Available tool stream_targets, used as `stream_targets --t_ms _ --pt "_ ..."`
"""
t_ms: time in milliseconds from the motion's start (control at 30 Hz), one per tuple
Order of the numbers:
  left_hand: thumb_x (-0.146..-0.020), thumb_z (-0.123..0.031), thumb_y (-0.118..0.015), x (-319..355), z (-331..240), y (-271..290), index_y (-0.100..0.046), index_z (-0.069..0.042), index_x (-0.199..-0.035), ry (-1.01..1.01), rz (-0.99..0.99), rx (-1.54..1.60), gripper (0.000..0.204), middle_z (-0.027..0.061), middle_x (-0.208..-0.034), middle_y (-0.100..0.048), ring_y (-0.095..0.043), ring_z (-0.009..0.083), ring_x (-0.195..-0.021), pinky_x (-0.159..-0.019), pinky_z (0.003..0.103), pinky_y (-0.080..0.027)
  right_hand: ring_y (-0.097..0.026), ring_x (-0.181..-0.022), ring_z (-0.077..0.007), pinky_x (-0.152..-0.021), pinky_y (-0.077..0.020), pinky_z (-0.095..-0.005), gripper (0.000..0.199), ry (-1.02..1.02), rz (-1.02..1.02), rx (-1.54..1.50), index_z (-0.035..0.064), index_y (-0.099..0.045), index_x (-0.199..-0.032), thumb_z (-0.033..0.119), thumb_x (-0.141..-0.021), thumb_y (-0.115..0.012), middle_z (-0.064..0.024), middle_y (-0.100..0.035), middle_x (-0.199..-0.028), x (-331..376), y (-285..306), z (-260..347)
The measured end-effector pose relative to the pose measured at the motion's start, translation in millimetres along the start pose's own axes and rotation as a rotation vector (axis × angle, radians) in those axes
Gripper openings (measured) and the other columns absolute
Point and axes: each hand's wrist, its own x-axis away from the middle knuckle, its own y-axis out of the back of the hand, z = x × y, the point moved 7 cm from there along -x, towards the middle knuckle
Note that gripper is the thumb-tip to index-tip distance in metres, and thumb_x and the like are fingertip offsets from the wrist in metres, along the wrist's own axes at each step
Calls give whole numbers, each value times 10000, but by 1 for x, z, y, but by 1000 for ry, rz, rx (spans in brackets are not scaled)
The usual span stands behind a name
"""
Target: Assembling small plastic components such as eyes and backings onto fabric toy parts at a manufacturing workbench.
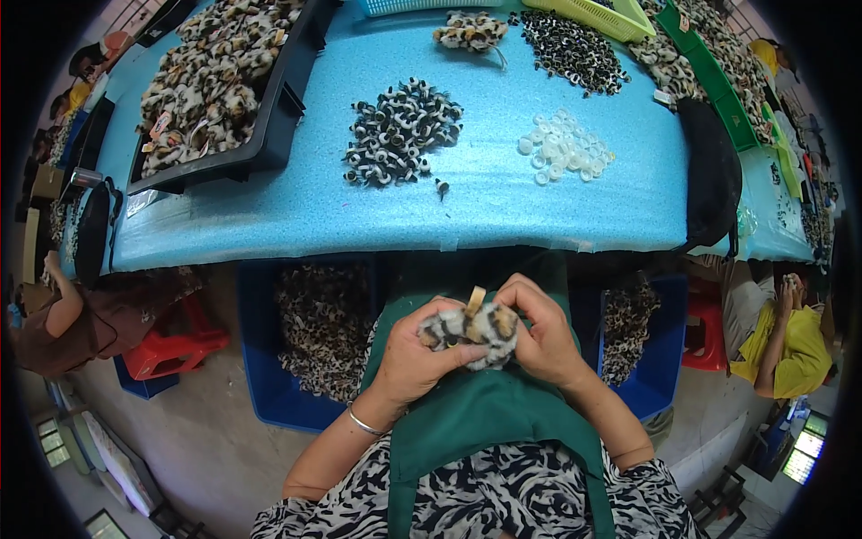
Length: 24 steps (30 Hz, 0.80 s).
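Observation:
Above my lap, in front of the green apron [503,413], I hold a small furry plush piece [494,346], mottled white, black and tan. A beige tab stands up from its top. My left hand [409,359] wraps its left side, with the thumb across its front. At its upper right edge, the fingers of my right hand [543,337] pinch the fur; the fingertips are partly hidden. On the blue table [377,229] beyond lie a heap of black-and-white stemmed plastic pieces [404,130] and a smaller heap of translucent white washers [566,148].
A black tray [292,117] of plush pieces stands at the far left. Farther back are another plush piece [471,31], dark small parts [575,54] and a yellow basket [620,22]. Blue bins [256,359] flank my lap. People sit on both sides, near red stools [175,346].

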Motion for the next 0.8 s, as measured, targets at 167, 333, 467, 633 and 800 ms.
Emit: stream_targets --t_ms 167,333,467,633,800 --pt "-754 69 -770 1 -1 10 -609 6 -1087 59 -22 178 376 48 -1015 -671 -641 113 -937 -859 258 -522 -564 -817 -311 -713 -466 -377 192 388 -24 316 15 -594 -987 -44 -806 -621 -138 -554 -908 -51 11 45" --pt "-776 115 -705 -9 19 23 -607 57 -1119 166 -179 435 361 118 -1054 -698 -682 196 -954 -890 328 -551 -568 -941 -330 -818 -486 -398 354 646 60 705 43 -610 -1129 -33 -789 -550 -148 -566 -1038 -115 -3 37" --pt "-789 103 -703 -7 25 27 -583 66 -1156 223 -213 477 388 147 -1075 -686 -684 223 -971 -902 346 -555 -584 -918 -319 -774 -494 -383 238 532 151 740 19 -610 -1028 -19 -792 -612 -135 -562 -972 -123 1 27" --pt "-823 11 -685 -6 23 24 -595 49 -1146 287 -187 569 338 135 -1092 -679 -675 207 -965 -893 337 -543 -608 -755 -214 -672 -497 -318 181 253 106 242 9 -654 -968 -17 -790 -674 -96 -612 -893 -90 19 41" --pt "-825 -13 -660 -6 31 26 -618 39 -1105 275 -207 524 288 125 -1091 -679 -664 173 -940 -866 313 -530 -606 -847 -174 -776 -474 -296 185 6 122 -144 16 -675 -953 -12 -774 -709 -67 -638 -903 -22 4 28"
